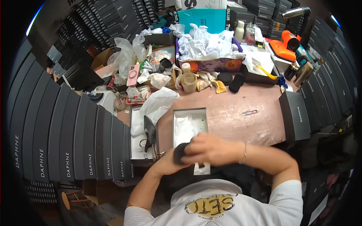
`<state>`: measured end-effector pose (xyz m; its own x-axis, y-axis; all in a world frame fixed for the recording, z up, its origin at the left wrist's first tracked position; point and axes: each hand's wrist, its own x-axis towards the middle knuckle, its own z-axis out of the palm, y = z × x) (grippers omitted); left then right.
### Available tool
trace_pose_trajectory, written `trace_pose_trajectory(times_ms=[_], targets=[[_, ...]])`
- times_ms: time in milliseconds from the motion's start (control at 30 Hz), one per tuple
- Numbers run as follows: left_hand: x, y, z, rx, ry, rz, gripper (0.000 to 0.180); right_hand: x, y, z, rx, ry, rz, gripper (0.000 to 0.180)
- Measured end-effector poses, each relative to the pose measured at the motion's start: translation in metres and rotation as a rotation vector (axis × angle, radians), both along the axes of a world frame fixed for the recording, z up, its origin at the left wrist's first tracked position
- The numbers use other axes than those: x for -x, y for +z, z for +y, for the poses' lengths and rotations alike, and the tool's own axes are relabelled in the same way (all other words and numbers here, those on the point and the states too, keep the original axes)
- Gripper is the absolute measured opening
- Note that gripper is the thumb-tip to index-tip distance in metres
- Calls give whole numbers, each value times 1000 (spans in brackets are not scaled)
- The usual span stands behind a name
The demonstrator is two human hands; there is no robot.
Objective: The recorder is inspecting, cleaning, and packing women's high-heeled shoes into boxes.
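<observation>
Near the table's front edge, my left hand (pixel 171 164) is closed around a dark, rounded black object (pixel 180 153) whose kind I cannot make out. My right hand (pixel 209 148) lies across the same object with its fingers curled onto it, slightly blurred. The left fingers are mostly hidden behind the object. Just beyond my hands stands an open shoe box (pixel 184 128) with white tissue paper inside. To its left, a black shoe (pixel 150 132) with a pointed toe rests in another open box (pixel 136 148), beside a sheet of white paper (pixel 160 104).
Stacked dark shoe boxes (pixel 71 139) line the left side, with more boxes (pixel 296 115) at the right. At the back are a carton of crumpled paper (pixel 207 43), a jar (pixel 189 82), a yellow-handled brush (pixel 264 69) and an orange device (pixel 284 49). A small pen-like tool (pixel 249 112) lies on the table.
</observation>
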<state>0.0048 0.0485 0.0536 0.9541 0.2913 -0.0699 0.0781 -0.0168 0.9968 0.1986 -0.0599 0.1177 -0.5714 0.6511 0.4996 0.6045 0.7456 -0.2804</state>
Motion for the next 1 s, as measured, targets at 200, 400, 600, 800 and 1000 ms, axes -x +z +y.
trace_pose_trajectory(times_ms=[200, 400, 600, 800, 1000], targets=[[-12, 28, 0, -142, -174, 43, 24, -38, -19, 12, 80, -149, -140, 29], [7, -4, 3, 453, 23, 112, 33, -68, -37, 15, 208, -540, 223, 39], [4, -34, -6, 781, 363, -158, 58, 47, -49, -23, 386, -452, 583, 46], [20, -62, 22, 726, 242, -341, 64, -1, -43, -59, 447, -704, 1044, 36], [7, -53, 7, 890, 193, -402, 57, 15, -38, -60, 412, -665, 927, 39]])
